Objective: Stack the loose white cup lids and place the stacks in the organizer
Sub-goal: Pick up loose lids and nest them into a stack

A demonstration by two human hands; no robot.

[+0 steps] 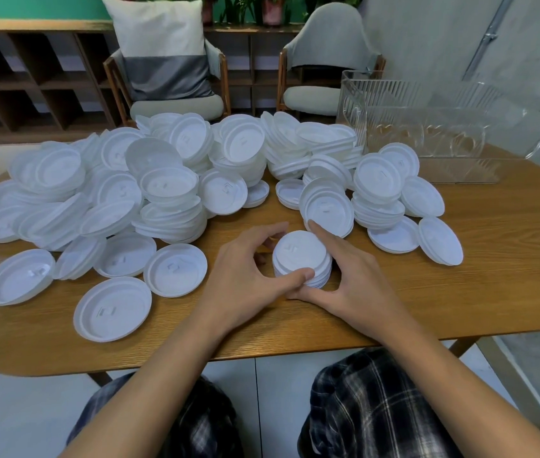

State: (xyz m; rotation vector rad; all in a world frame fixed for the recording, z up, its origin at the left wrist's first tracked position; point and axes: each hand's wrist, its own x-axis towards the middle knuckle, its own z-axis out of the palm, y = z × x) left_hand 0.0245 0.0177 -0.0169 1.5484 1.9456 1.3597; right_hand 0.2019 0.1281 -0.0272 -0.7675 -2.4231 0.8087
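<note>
I had both hands cupped around 1 short stack of lids [301, 256], which stood on the surface [460, 309] right in front of me. My left hand [245, 269] gripped it from 9 o'clock, thumb pressed on the near rim and fingers curled behind. My right hand [351, 279] closed on it from 3 o'clock, forefinger reaching round the far side. I could not count the lids in it; perhaps 8 or so.

The loose lids [169, 186] lay heaped from 9 o'clock round to 1 o'clock, some already nested in crooked piles. The clear organizer [427, 133] stood well apart at 1 o'clock, with no lids in it that I could see.

I judged these lids very light, thin and springy, with slick plastic that lets a stack slide or fan out. The best hold seemed to be on the rims, squeezed evenly from opposite sides, low enough to catch the bottom lid.
</note>
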